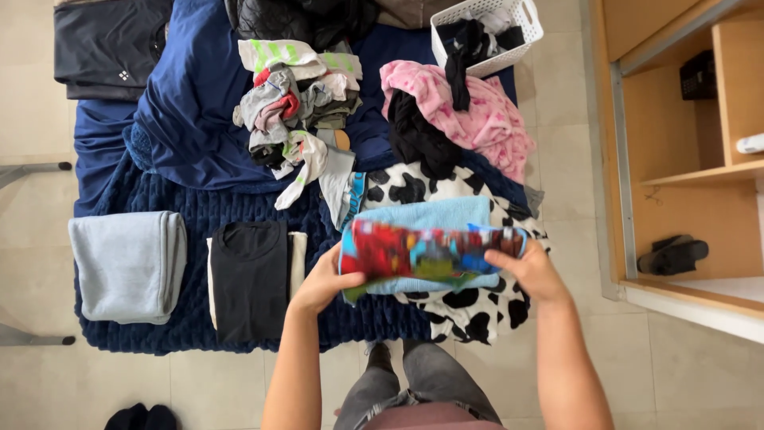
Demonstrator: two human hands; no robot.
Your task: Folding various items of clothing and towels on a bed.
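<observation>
Left hand [325,280] and right hand [532,271] pinching ends of colourful cloth [426,253], fingers clamped, stretching it flat over the bed [199,215].

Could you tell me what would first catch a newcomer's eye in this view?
The bright red, multicoloured garment, held at its ends by the left hand and right hand over a cow-print blanket. Beyond it lie a pink fleece and a white basket.
</observation>
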